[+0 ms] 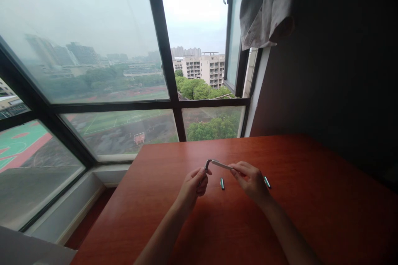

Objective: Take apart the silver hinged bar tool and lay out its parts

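Note:
My left hand (195, 183) is closed around a dark razor handle (207, 164), whose bare neck points up past my thumb. From the other side, my right hand (250, 179) pinches a slim, flat, pale stick (221, 165); its far end meets or nearly meets the tip of the handle. What kind of stick it is I cannot make out. On the table below, between my hands, lies a small razor cartridge (222, 183) with a teal strip. A similar cartridge (267, 181) rests just right of my right hand, partly behind it.
The reddish-brown wooden table (155, 215) spreads beneath both hands. Beyond its far edge stand dark-framed windows (174, 101), one pane swung outward. A pale cloth (264, 8) hangs at the upper right beside a dark wall (336, 70).

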{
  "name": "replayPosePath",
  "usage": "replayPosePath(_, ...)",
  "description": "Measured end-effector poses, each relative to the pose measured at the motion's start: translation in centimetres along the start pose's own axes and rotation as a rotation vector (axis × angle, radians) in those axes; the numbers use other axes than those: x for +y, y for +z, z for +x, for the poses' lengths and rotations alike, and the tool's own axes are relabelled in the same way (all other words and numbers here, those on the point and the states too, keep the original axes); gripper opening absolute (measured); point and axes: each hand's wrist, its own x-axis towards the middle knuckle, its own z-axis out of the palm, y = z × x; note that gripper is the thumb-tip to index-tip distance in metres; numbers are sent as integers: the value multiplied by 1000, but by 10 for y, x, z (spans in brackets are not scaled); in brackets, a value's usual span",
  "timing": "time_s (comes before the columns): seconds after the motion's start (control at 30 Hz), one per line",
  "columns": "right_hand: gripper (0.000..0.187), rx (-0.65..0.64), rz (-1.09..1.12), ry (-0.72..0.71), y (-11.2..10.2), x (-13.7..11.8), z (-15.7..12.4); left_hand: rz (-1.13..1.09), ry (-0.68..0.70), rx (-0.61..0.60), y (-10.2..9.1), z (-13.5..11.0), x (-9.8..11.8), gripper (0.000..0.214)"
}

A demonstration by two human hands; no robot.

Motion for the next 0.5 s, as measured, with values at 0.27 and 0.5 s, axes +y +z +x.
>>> replayPosePath(0.27, 25, 8, -4, 0, -1, 2, 1, -17, 0, 1, -1, 1, 1, 34)
replayPosePath(0.5, 25, 19, -52, 28, -1, 0, 1, -18, 2, -3, -3, 2, -2, 33)
